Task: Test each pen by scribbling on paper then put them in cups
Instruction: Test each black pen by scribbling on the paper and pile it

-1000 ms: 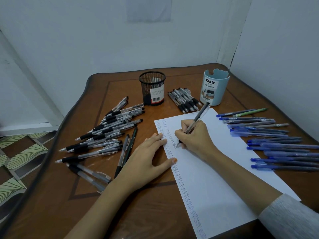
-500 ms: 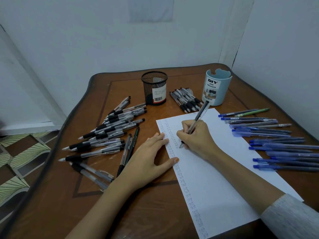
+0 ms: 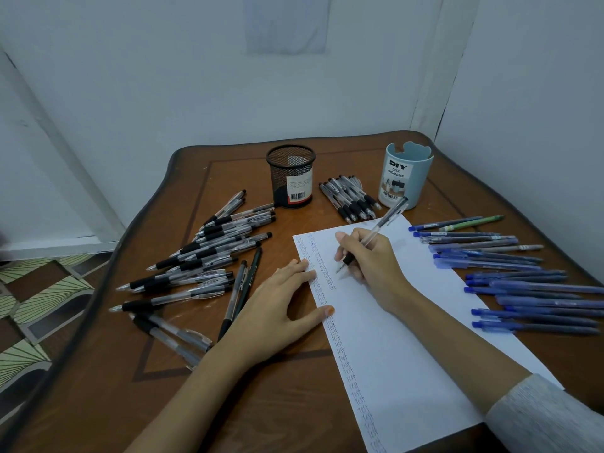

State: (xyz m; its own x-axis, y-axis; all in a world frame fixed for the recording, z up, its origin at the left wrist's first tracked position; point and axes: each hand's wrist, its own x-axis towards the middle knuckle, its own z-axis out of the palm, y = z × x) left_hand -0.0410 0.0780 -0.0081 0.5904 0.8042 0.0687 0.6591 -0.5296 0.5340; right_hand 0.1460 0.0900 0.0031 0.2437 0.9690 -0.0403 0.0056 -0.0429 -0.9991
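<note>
A pale grey ribbed sleeve (image 3: pixel 549 416) covers the right arm (image 3: pixel 441 325)

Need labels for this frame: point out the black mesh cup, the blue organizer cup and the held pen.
black mesh cup (image 3: pixel 277 184), head view, on its mesh wall.
blue organizer cup (image 3: pixel 421 184), head view, on its bare right wall.
held pen (image 3: pixel 389 219), head view, on its clear upper barrel.

Pale blue cup (image 3: pixel 420 181) wearing white label reading "DIY DESK ORGANIZER". White paper (image 3: pixel 392 338) showing handwritten word "test" repeating in columns along left edge. Black mesh cup (image 3: pixel 281 181) carrying sticker (image 3: pixel 299 189) with barcode; small print too blurred for reading.
</note>
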